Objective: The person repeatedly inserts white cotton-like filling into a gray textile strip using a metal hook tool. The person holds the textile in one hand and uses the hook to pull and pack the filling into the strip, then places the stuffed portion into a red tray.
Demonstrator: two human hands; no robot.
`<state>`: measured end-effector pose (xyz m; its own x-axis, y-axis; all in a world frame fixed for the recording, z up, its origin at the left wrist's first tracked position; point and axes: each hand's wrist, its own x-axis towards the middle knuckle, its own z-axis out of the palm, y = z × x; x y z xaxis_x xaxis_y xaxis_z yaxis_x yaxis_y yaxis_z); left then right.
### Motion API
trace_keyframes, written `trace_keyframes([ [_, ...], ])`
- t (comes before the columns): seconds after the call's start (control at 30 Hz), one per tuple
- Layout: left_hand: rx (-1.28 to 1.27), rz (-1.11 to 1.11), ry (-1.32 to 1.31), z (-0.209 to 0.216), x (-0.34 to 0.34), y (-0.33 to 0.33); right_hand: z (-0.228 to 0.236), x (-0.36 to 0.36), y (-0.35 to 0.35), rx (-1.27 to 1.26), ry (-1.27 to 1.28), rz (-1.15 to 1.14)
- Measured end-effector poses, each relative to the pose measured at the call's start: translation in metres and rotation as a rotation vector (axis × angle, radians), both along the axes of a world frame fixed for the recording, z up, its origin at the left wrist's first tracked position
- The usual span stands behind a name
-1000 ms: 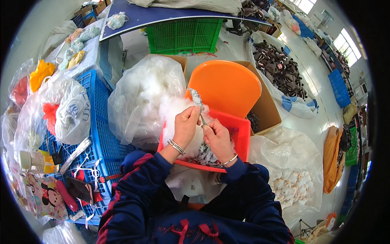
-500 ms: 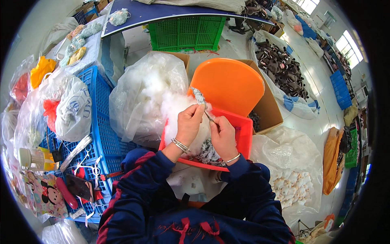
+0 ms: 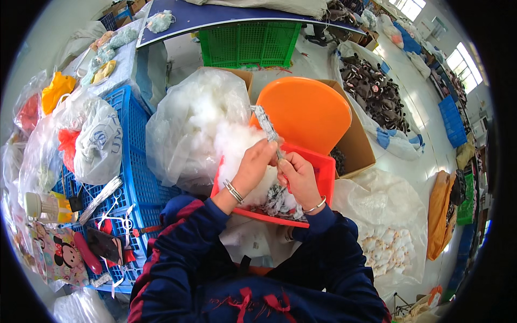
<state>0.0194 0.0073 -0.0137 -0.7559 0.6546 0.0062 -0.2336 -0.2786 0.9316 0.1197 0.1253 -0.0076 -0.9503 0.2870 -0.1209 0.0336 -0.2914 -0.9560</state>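
My left hand pinches the lower end of a narrow grey, fluffy-looking fabric piece, which sticks up above the fingers. Close beside it, my right hand is closed around a slim metal tool; its tip runs toward the fabric, and whether it is inside cannot be made out. A bit of red shows under the right fingers. Both hands are above a red bin. White fibre stuffing lies in and behind the bin, and crumpled grey fabric pieces lie at its near side.
An orange chair stands just beyond the bin, with a cardboard box beside it. Left are a clear bag of stuffing and a blue crate carrying scissors and bags. At right lies a plastic bag of small white pieces.
The grey piece stands out longer above my left fingers. My right hand has shifted slightly right and down, and less of the metal tool shows.
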Motion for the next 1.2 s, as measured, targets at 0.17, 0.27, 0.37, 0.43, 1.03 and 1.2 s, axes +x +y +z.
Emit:
trace_keyframes([
  [0.17, 0.171, 0.004, -0.082, 0.000, -0.009, 0.005, -0.005, 0.001, 0.000, 0.107, 0.007, 0.036],
  [0.27, 0.208, 0.019, -0.035, -0.008, -0.006, 0.013, -0.008, 0.000, -0.002, 0.104, 0.027, 0.042],
  [0.37, 0.198, 0.101, -0.015, -0.008, 0.008, 0.019, -0.001, -0.003, -0.008, 0.085, 0.008, 0.026],
  [0.43, 0.153, 0.164, 0.022, -0.005, 0.015, 0.024, 0.003, -0.004, -0.012, 0.054, -0.028, 0.002],
  [1.03, -0.306, -0.040, 0.166, 0.008, -0.021, -0.010, -0.001, 0.009, 0.029, 0.387, -0.082, 0.046],
  [1.2, -0.200, 0.014, 0.041, 0.005, -0.021, -0.005, 0.015, 0.020, 0.050, 0.375, -0.167, 0.187],
])
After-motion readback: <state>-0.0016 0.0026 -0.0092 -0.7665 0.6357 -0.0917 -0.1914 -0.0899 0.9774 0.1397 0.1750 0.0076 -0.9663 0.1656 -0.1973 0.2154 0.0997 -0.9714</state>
